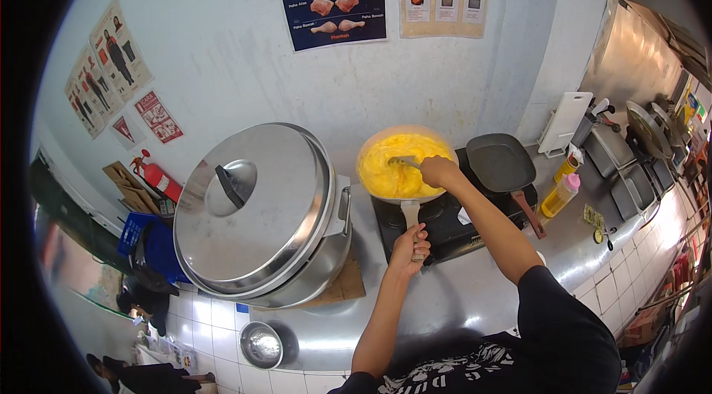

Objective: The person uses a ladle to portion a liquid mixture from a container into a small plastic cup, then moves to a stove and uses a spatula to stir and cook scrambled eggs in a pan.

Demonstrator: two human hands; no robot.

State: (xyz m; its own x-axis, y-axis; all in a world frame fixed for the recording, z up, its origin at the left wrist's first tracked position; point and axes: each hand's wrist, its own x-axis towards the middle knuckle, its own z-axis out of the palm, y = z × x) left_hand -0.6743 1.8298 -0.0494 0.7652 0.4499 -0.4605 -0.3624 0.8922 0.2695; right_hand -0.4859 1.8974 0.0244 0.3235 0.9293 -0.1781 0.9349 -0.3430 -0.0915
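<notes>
A deep pan [375, 189] stands on the left burner of a black two-burner gas stove [456, 241]. Thick yellow egg-like mixture [384, 155] fills much of it, with swirl marks on the surface. My left hand [410, 249] is wrapped around the pan's pale handle [410, 213], which points towards me. Over the pan, my right hand [440, 173] grips a grey spatula-like utensil [405, 161] whose head dips into the mixture. Part of its handle is hidden inside my fist.
A grey square grill pan [500, 163] sits on the right burner. Left of the stove stands a large lidded metal pot [261, 227] on cardboard. An oil bottle [559, 196] is at the right, a metal bowl [261, 345] near the front edge. Two people [147, 377] are at lower left.
</notes>
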